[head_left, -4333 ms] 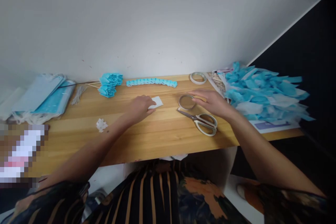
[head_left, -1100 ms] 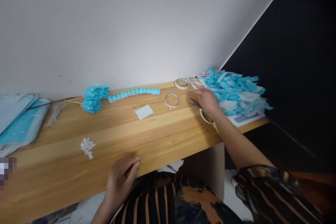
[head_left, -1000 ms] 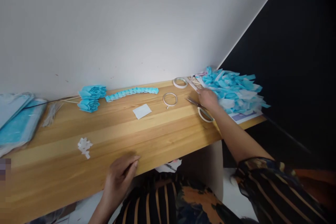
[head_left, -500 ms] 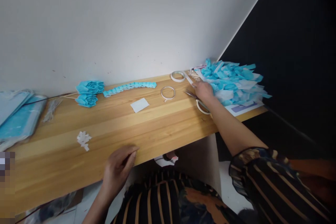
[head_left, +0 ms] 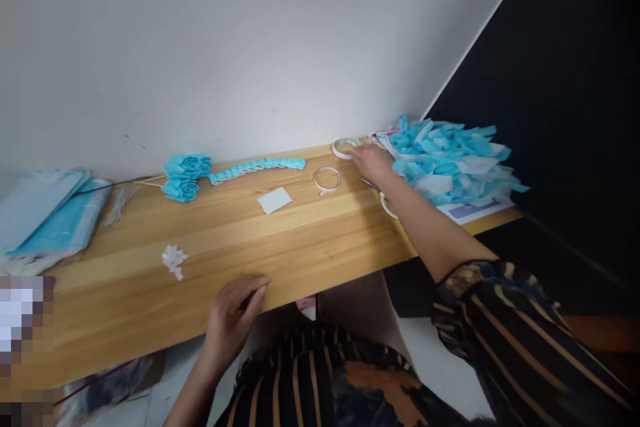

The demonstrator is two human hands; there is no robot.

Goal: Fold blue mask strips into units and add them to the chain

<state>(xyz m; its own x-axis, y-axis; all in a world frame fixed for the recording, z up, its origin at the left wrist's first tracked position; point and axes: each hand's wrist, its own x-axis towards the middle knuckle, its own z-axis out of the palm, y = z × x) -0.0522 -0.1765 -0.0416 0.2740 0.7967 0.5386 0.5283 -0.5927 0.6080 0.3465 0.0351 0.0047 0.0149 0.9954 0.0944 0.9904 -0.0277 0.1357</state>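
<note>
1 tape roll [head_left: 342, 155] — probably light, stiff, best pinched by its rim — lies near our worktop's [head_left: 300, 247] back edge. Our right hand [head_left: 373, 161] touches it, grip unclear; our left hand [head_left: 233, 313] curls loosely by the front edge, contents hidden.

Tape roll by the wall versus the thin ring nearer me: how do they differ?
The tape roll has a wide band; the thin ring has a narrow one. The right hand is at the tape roll; no hand touches the thin ring. Both are round and hollow.
</note>
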